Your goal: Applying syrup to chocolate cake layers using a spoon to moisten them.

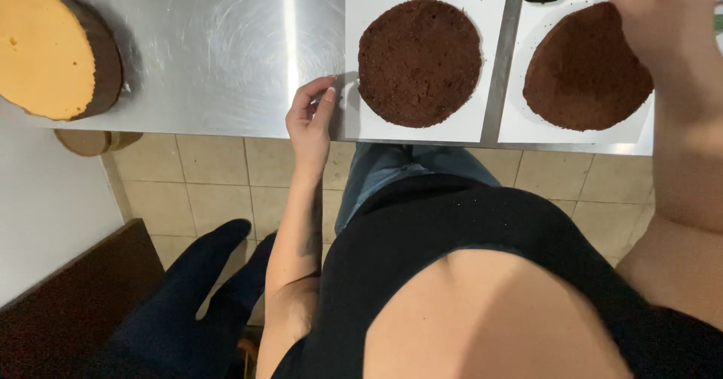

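A round dark cake layer [419,62] lies on a white paper square [376,2] on the steel table [226,47]. The left hand [310,119], fingers loosely curled and empty, rests at the paper's left edge. Right of it, the right hand [663,17] partly hides a second cake layer [580,77]; its fingers are cut off, grip unclear.

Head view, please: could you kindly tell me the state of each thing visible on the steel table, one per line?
Left round dark-brown cake layer: flat, whole, centred on a white paper square.
Right round dark-brown cake layer: flat on paper, partly hidden by the right hand.
Tall round cake with yellow top: uncovered, near the table edge.
Left hand: touching the paper's edge, holding nothing.
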